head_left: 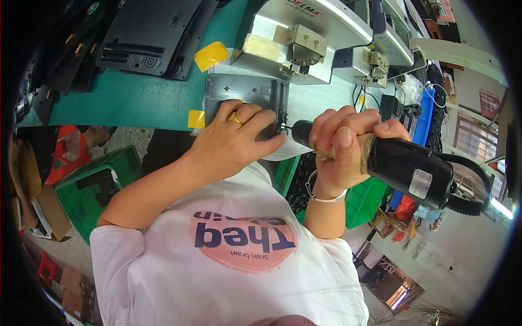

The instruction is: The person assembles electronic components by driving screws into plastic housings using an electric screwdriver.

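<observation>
A dark grey plastic casing (244,89) lies at the table's near edge. Bent over its near part, my left hand (231,136) presses and grips it, with the thumb stretched toward its right edge. My right hand (348,144) is closed around a black electric screwdriver (408,165), held nearly level with its cord end to the right. The screwdriver's bit (286,127) points left and meets the casing's right edge beside my left thumb. Whether a screw sits under the bit is too small to tell.
Two screw-feeder machines (310,41) stand behind the casing. More dark plastic casings (147,38) are stacked at the back left on the green tabletop (130,98). Yellow tape pieces (211,56) lie near the casing. Below the table are green crates (98,185); a blue bin (424,117) stands right.
</observation>
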A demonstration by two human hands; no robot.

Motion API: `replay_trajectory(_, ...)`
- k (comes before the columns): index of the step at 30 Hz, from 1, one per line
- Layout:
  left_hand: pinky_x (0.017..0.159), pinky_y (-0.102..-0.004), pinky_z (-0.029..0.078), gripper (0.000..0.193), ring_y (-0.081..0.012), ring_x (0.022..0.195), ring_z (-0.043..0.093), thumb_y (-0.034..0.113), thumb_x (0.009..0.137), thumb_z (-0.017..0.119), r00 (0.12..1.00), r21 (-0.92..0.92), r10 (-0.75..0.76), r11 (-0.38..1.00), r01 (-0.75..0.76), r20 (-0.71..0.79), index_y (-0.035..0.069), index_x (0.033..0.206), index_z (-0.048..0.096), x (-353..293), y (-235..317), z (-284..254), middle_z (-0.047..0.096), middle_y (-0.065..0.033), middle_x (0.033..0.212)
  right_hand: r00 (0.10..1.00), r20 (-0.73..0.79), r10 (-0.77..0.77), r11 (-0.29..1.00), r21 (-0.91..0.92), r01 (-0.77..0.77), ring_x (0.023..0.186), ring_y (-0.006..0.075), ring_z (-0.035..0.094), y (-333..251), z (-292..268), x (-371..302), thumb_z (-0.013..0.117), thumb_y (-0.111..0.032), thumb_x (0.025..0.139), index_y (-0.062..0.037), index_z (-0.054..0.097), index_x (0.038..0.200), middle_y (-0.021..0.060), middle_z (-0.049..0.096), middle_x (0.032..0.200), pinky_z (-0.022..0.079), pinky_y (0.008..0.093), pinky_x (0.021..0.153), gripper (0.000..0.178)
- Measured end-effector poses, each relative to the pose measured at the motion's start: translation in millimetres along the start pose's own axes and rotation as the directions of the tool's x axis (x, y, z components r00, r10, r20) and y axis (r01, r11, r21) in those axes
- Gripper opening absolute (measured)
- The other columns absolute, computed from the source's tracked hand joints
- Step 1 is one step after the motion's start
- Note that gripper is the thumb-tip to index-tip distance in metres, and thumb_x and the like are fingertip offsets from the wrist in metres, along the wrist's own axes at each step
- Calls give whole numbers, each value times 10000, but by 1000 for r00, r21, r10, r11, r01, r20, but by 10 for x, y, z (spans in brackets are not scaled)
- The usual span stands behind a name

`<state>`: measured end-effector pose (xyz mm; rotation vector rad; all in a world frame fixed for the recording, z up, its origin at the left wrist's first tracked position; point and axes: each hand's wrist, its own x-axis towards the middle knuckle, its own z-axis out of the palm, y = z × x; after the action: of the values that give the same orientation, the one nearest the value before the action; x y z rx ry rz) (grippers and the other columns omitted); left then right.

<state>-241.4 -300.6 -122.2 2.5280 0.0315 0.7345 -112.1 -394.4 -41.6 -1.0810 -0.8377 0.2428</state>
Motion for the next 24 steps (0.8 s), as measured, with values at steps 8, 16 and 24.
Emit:
replay_trajectory(8,888,-402,393,330,-224,1015,523,176,716,709,1000,-14,-7,1000,7,26,236,1041,709,1,-14,-4,568,-50,1079,999,49,-24,982,-185,33,530,159,569,17,-75,15,701,24,819,-77,297,1237,100,567,711,510,291,485,590)
replay_trajectory(16,895,-407,388,366,-233,1018,527,181,706,731,1000,-29,-2,1000,2,25,241,1066,698,-4,-22,5,559,-58,1090,980,-30,-196,957,214,197,530,180,503,-84,6,491,565,-13,878,-158,382,1287,39,512,740,495,353,485,470)
replay_trajectory(24,900,-419,387,373,-241,1028,532,186,692,747,1000,-38,-14,999,14,8,244,1058,707,-14,-29,43,558,-66,1087,940,-45,-338,940,33,340,467,173,513,66,297,707,637,22,848,-88,331,1223,66,521,638,516,340,483,496)
